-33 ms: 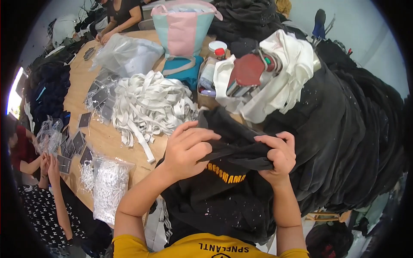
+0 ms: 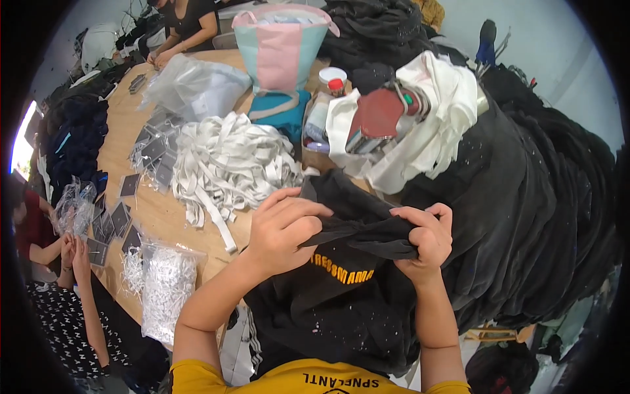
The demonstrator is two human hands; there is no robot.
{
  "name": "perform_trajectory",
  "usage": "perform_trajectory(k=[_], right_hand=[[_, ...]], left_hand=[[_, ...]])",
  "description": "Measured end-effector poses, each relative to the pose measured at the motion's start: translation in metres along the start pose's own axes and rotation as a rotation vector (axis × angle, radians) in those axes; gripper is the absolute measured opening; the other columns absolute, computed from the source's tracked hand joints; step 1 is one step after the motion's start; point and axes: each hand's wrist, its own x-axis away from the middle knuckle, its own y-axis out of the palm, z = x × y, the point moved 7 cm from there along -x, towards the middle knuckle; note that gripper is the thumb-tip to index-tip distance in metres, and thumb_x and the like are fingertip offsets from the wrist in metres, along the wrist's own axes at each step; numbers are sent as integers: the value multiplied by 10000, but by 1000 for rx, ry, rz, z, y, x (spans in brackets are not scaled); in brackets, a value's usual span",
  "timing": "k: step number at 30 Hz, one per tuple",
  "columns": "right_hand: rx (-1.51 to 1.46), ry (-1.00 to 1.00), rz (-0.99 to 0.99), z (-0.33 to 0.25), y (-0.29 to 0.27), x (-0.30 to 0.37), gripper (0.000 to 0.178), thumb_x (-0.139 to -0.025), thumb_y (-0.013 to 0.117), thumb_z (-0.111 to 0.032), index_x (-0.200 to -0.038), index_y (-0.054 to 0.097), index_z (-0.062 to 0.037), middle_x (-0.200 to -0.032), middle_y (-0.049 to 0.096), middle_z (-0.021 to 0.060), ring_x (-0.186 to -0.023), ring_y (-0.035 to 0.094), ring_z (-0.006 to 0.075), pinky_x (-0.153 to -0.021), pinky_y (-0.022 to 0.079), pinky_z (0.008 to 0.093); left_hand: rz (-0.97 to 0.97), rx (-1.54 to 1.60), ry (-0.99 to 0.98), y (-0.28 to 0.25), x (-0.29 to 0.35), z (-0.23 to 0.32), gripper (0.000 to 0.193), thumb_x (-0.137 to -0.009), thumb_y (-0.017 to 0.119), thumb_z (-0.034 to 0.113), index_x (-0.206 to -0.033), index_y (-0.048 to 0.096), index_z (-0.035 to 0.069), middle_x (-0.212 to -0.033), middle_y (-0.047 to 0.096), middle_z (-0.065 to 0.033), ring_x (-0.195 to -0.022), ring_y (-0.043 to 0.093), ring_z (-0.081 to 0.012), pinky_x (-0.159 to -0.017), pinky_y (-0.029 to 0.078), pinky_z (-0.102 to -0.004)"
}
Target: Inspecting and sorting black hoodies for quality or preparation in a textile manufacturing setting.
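Observation:
A black garment (image 2: pixel 354 299) with yellow lettering lies over my lap, its upper part raised in front of me. My left hand (image 2: pixel 283 226) grips a bunched edge of it, fingers curled over the cloth. On the other side my right hand (image 2: pixel 425 241) pinches the same bunched edge, thumb and fingers closed. The cloth is stretched between both hands, with a fold standing up behind them. White specks of lint dot the lower part. Just beyond my left hand, a heap of white elastic bands (image 2: pixel 236 154) rests on the wooden table (image 2: pixel 213 253).
A large pile of dark garments (image 2: pixel 525 217) rises at my right. Behind my hands are a red iron (image 2: pixel 380 111) on white cloth (image 2: pixel 443 125) and a pink and blue bucket bag (image 2: pixel 279 49). A bag of white strings (image 2: pixel 167 289) lies left, near co-workers' hands (image 2: pixel 75 253).

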Motion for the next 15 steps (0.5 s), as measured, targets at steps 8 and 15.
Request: perform_trajectory(k=[8,15], right_hand=[[85,84,120,22,18,-28,350,-602,736,-78,-682,396,-101,-789,658,61,-664,597,189,-709,329,351],[19,182,84,45,39,-29,330,-557,693,-16,-694,403,-92,-799,672,68,-668,595,202,-723,330,344]], left_hand=[[324,-397,207,-30,-27,-11,258,-537,666,72,-745,580,199,-784,475,30,-593,485,-128,-617,335,-305],[347,-458,188,-27,-29,-30,273,-561,671,65,-771,592,220,-795,484,34,-595,477,-116,-632,270,-314]])
